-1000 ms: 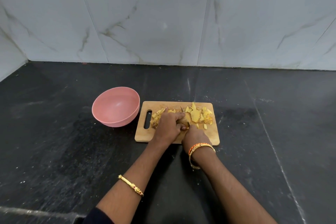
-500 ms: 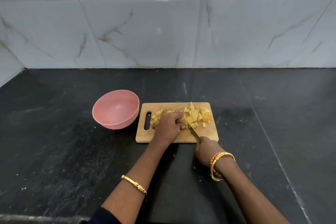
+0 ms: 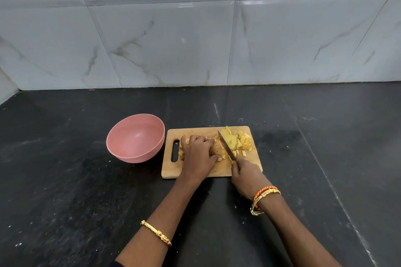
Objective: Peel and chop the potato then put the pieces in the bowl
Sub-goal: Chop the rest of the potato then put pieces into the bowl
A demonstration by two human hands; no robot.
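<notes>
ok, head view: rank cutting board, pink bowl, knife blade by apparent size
1. cutting board, largest.
2. pink bowl, clearly smaller in outline than the board.
3. knife blade, smallest; its handle is hidden in the right hand.
All sit at similar depth, so the order looks safe.

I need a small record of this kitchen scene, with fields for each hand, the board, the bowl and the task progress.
left hand: holds down the unchopped piece of potato
right hand: grips the knife, blade angled over the potato
rectangular wooden cutting board: carries yellow potato pieces
round pink plastic bowl: left of the board, holds nothing
black stone counter: under both
progress: chopping not finished; no pieces in bowl yet
</notes>
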